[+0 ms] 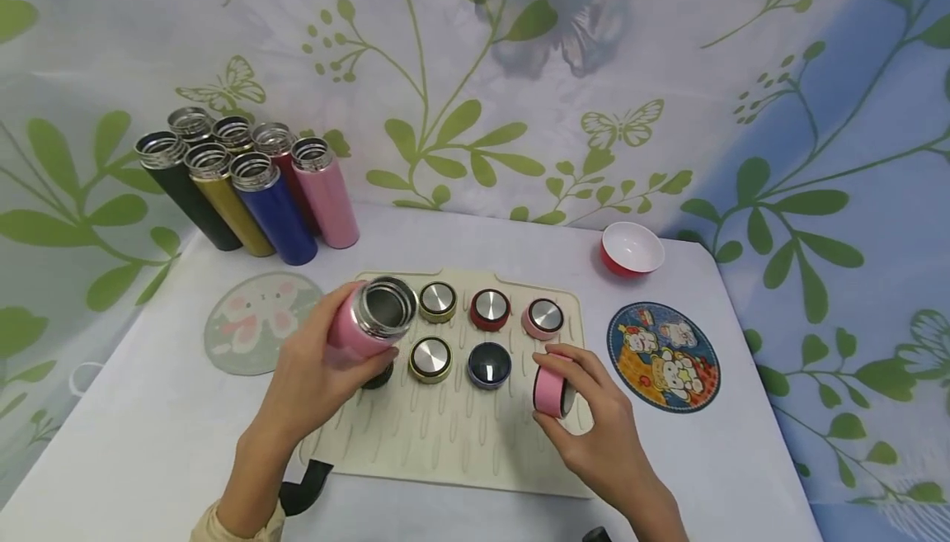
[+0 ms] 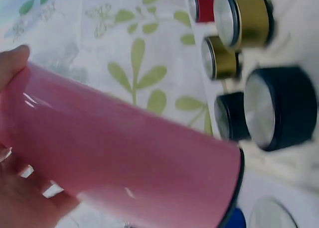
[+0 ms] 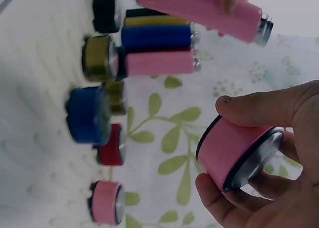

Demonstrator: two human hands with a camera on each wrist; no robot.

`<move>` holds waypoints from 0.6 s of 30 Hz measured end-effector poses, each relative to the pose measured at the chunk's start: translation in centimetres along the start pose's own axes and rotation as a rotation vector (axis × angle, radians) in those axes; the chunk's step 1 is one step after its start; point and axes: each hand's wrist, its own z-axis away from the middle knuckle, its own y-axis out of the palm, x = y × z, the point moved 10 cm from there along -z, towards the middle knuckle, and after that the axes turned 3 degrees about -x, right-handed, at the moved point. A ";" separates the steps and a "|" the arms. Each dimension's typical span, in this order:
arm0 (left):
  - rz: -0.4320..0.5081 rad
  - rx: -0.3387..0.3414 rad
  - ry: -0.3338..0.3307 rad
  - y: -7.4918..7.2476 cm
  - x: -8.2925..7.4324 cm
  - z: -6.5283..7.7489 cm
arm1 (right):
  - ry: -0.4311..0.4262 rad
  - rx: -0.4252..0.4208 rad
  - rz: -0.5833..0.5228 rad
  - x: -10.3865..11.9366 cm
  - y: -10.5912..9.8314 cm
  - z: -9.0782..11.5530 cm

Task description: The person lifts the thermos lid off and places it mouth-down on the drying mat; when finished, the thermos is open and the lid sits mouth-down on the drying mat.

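My left hand grips a pink thermos bottle whose bare steel mouth tilts up toward the head camera. In the left wrist view the pink bottle spans the frame, its dark-edged base at lower right. With thumb and fingers my right hand holds a pink bottle lid turned on its side. The right wrist view shows that pink lid with its steel top facing the palm. Bottle and lid are apart, both above the cream mat. Several lids stand on it, including a blue lid between the hands.
Several lidless bottles, among them a blue bottle and another pink bottle, stand at the back left. A bunny placemat lies at left. On the right are a red-and-white bowl and a round colourful placemat.
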 end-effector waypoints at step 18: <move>-0.161 -0.142 -0.314 -3.2 12.1 -3.5 | 0.206 0.015 0.242 -7.9 0.2 4.3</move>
